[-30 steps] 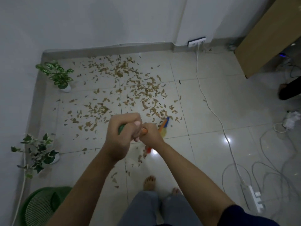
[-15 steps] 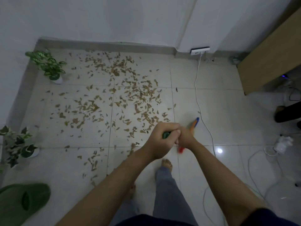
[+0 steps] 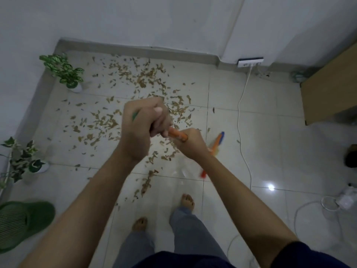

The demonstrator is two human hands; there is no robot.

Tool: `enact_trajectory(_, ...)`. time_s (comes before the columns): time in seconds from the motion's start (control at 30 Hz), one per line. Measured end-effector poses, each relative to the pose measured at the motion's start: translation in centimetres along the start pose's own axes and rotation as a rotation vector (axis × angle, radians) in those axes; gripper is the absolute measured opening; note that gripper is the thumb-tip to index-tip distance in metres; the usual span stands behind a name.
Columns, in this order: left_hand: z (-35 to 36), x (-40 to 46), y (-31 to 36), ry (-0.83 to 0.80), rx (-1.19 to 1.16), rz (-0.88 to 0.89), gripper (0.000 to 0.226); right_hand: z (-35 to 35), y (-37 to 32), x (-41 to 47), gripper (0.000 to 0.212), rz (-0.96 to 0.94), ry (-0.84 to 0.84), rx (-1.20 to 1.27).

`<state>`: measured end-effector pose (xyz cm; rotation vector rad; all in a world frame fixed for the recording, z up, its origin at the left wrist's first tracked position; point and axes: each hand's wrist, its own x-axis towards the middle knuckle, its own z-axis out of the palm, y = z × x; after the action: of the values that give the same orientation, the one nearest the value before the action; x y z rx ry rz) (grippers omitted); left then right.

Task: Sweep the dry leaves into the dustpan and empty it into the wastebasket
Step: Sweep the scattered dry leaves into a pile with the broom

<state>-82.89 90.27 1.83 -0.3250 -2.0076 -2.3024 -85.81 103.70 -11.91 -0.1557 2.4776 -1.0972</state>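
Both fists, left hand [image 3: 142,130] and right hand [image 3: 190,141], clamp the broom [image 3: 176,134]. Short low strokes would herd the leaves [image 3: 108,122] together, not scatter them.

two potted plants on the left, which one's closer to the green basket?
The variegated plant, with white-edged dark leaves, by the left edge. It stands just above the basket in the view. The other plant, striped bright green, sits far up in the corner.

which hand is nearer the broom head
Right. The right hand grips the orange handle lower down, just beside the broom head; the left hand grips higher up, farther from it.
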Motion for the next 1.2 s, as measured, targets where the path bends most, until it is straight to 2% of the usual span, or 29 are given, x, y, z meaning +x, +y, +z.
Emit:
enact_trajectory(0.07,3.0,0.1,-2.0,0.006,-0.014,-0.046,0.029,-2.4,3.7,-0.2,0.047,0.058,0.031,-0.049)
enact_trajectory(0.17,7.1,-0.6,-5.9,-0.02,-0.014,-0.152,0.03,-4.8,9.4,-0.5,0.051,0.12,-0.008,-0.082)
enact_trajectory(0.3,8.8,-1.8,-8.8,-0.021,0.095,-0.209,0.033,-3.4,12.8,0.6,0.029,0.156,-0.114,-0.125)
enact_trajectory(0.43,5.9,-1.7,-7.0,0.078,0.2,-0.172,0.033,0.0,8.2,2.7,0.027,-0.03,-0.213,-0.108)
enact_trajectory(0.6,3.5,-0.1,-2.7,0.118,0.114,0.0,0.029,-0.9,3.4,3.2,0.051,-0.222,-0.123,-0.052)
enact_trajectory(0.73,4.8,0.4,-3.9,0.042,0.094,-0.044,0.026,-3.3,6.3,3.0,0.049,-0.131,-0.075,-0.083)
enact_trajectory(0.9,5.4,0.2,-7.4,0.058,0.019,-0.189,0.026,-2.3,9.8,3.8,0.033,-0.005,-0.167,-0.089)
enact_trajectory(1.03,1.8,1.9,-7.1,0.119,0.079,-0.155,0.031,0.7,5.3,7.2,0.032,-0.056,-0.217,-0.079)
enact_trajectory(1.2,-3.5,5.9,-3.8,0.157,0.054,-0.011,0.038,1.1,-1.9,11.6,0.051,-0.191,-0.239,-0.035)
